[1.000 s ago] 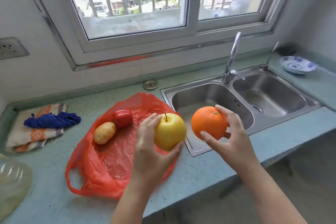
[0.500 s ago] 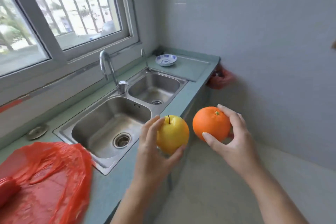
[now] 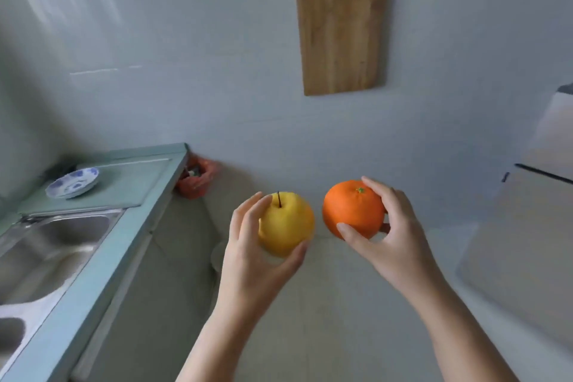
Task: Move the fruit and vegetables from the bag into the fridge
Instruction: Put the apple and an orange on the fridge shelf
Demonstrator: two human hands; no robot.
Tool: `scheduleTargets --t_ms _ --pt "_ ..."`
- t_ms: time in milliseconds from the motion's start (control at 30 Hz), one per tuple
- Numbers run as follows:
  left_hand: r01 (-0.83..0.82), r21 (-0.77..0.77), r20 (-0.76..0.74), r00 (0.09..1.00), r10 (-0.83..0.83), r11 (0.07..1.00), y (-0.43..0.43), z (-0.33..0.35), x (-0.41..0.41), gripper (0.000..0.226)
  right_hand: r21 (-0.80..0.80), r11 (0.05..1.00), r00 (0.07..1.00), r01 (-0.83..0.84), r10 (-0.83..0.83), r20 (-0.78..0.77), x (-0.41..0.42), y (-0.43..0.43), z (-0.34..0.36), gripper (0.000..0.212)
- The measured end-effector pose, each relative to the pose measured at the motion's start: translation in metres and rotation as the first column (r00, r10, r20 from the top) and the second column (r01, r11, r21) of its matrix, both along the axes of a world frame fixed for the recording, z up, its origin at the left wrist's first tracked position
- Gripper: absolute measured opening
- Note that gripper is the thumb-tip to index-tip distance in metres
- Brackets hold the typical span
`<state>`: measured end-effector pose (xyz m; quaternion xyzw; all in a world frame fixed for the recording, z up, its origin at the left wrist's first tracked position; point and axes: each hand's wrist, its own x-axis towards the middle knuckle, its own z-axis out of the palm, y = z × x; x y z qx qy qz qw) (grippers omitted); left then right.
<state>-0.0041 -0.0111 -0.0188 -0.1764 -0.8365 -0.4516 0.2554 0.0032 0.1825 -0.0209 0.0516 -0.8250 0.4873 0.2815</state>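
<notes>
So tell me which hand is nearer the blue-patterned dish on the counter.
Left. The left hand, holding the yellow apple, is closer to the dish, which sits off to its left. The right hand, holding the orange, is farther right.

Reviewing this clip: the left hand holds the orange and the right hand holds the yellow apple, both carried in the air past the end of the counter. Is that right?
Not quite: the fruits are swapped. In the head view the left hand holds the yellow apple and the right hand holds the orange. Both are indeed carried in the air past the end of the counter.
</notes>
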Motion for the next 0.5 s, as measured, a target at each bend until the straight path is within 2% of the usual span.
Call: scheduleTargets --t_ms 267,500 --pt "0.272 0.061 0.021 0.962 -0.273 0.96 0.155 -0.002 -0.055 0.065 -0.029 0.968 0.968 0.251 -0.25 0.02 0.0 0.143 -0.002 0.07" --pt "0.5 0.097 0.032 0.863 -0.505 0.861 0.266 -0.011 -0.114 0.065 -0.04 0.878 0.879 0.476 -0.474 0.054 -0.014 0.236 -0.005 0.069"
